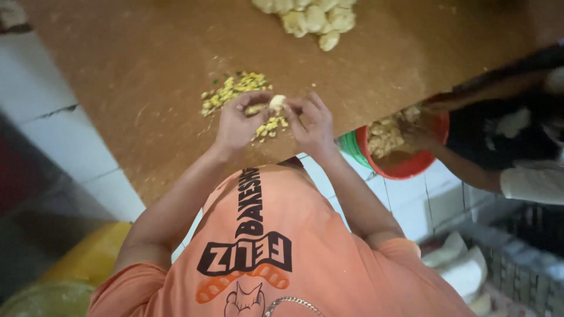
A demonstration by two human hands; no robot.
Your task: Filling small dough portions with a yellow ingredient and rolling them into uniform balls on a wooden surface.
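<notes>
My left hand (235, 123) and my right hand (312, 124) meet over a brown wooden table (135, 70). Together they pinch a small pale piece of dough (277, 103) between the fingertips. Bits of yellow and green chopped filling (269, 127) lie on the table right under my hands. A bigger scatter of the same filling (233, 89) sits just beyond my left hand. Farther back, at the table's far edge, is a heap of pale dough lumps (311, 19).
To the right another person's hand (418, 136) reaches into a red bowl (411, 170) of crumbly mixture below the table edge. A green rim (349, 148) shows beside it. A grey crate (517, 264) with white pieces stands lower right, a yellow container (88, 258) lower left.
</notes>
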